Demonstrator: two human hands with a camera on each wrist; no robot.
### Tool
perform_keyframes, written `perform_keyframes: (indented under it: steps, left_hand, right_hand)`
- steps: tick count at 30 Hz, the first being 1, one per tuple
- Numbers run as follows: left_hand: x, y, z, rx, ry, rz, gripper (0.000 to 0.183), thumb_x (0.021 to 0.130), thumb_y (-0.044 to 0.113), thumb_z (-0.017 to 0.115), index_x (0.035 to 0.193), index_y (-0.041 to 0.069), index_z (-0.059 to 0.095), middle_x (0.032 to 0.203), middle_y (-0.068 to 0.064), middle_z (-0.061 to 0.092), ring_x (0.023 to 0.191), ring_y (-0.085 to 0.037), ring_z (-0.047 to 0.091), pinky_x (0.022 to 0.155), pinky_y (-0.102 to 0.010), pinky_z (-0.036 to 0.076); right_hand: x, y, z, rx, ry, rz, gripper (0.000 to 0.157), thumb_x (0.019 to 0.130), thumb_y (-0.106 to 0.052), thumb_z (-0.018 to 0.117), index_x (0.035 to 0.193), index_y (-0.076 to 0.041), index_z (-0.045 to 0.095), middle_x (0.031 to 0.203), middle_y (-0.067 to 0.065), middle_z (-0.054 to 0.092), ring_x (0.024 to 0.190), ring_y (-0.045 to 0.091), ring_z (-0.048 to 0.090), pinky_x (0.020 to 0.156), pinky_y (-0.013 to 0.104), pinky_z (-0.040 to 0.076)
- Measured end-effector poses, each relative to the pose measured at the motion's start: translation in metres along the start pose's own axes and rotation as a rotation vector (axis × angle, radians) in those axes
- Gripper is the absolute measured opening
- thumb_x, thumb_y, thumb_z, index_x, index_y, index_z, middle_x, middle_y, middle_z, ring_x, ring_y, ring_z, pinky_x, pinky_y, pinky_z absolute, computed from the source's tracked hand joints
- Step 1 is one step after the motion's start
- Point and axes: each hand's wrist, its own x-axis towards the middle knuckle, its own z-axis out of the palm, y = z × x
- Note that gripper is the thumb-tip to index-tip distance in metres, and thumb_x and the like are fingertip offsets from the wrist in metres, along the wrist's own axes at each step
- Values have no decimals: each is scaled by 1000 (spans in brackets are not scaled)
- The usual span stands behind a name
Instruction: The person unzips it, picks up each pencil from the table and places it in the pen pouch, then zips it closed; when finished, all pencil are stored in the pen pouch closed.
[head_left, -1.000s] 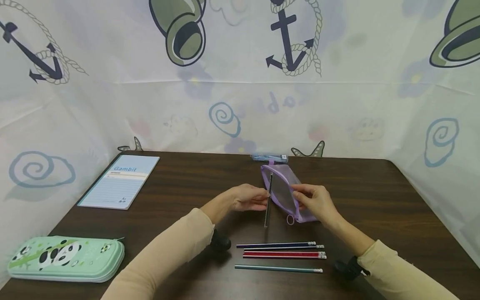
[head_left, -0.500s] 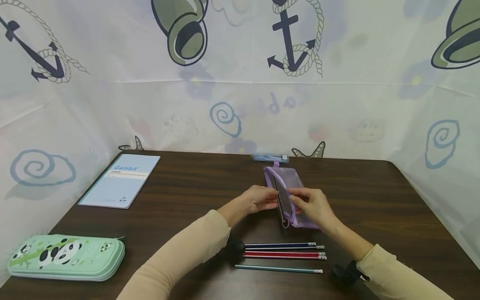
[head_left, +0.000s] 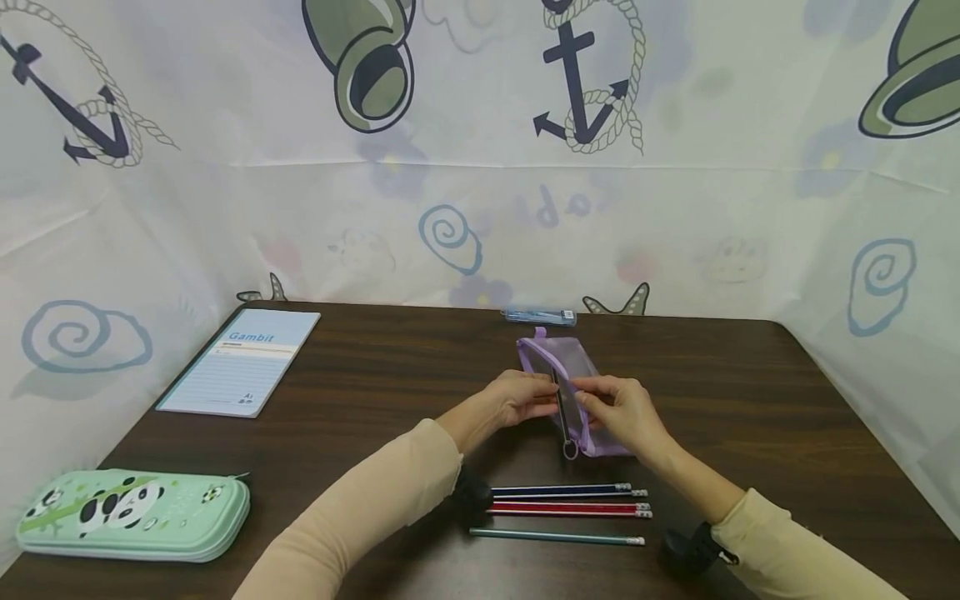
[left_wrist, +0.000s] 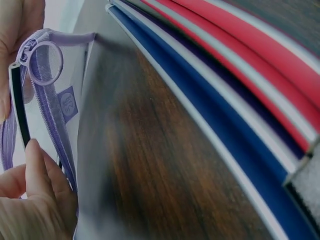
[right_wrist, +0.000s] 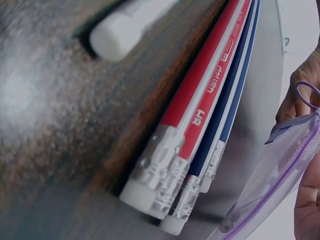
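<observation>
Pinching a pencil (left_wrist: 21, 107) at the mouth of the pouch (head_left: 577, 357): left hand (head_left: 523, 397); gripping its edge, fingers curled: right hand (head_left: 626, 410)

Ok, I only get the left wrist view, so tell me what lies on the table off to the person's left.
Observer: The head view shows a green panda case at the near left of the table.
Operator: Now give me the far side.
Observer: A slim blue packet lies by the far edge, beyond the pouch.
Operator: And the near side, past what I can see.
Observer: A teal pencil lies apart from the red pencils, closer to the person.
</observation>
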Motion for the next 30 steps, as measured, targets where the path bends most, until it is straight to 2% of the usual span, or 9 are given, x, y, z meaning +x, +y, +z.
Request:
perform_keyframes:
  steps: [6, 15, 20, 25, 30]
  left_hand:
    - [3, -2, 4, -39, 17, 28, 39, 92, -7, 52, 131, -8, 47, 81, -9, 57, 76, -16, 58, 98, -39, 47]
    - [4, -7, 10, 22, 21, 43, 42, 92, -6, 52, 132, -9, 44, 93, -15, 60, 88, -22, 63, 93, -35, 50]
    - [4, -10, 15, 41, 39, 65, 38, 90, -8, 54, 128, -10, 49, 97, -19, 63, 90, -24, 64, 88, -33, 53]
    - [7, -13, 21, 48, 31, 86, 34, 87, -13, 53, 121, -10, 54, 90, -15, 64, 87, -23, 66, 84, -32, 55]
    - [8, -16, 23, 68, 31, 89, 24, 88, -10, 55, 111, -8, 56, 81, -9, 62, 82, -20, 66, 83, -33, 55]
  right_hand:
    - [0, 0, 1, 2, -16, 0, 24, 91, 1, 58, 112, 10, 63, 98, 24, 66, 69, 8, 62, 57, 23, 56]
    - [0, -3, 1, -20, -21, -13, 23, 91, 0, 58, 111, 11, 63, 97, 24, 65, 69, 9, 63, 57, 25, 57]
    - [-1, -4, -1, -27, -24, -28, 22, 91, 1, 58, 110, 11, 63, 98, 25, 65, 72, 13, 63, 58, 25, 57]
    - [-1, -2, -1, -43, -35, -47, 23, 90, 3, 58, 111, 10, 63, 98, 24, 64, 71, 9, 61, 58, 25, 57]
    - [0, -2, 0, -60, -1, -81, 21, 90, 2, 59, 108, 10, 65, 95, 22, 64, 68, 8, 62, 58, 24, 57]
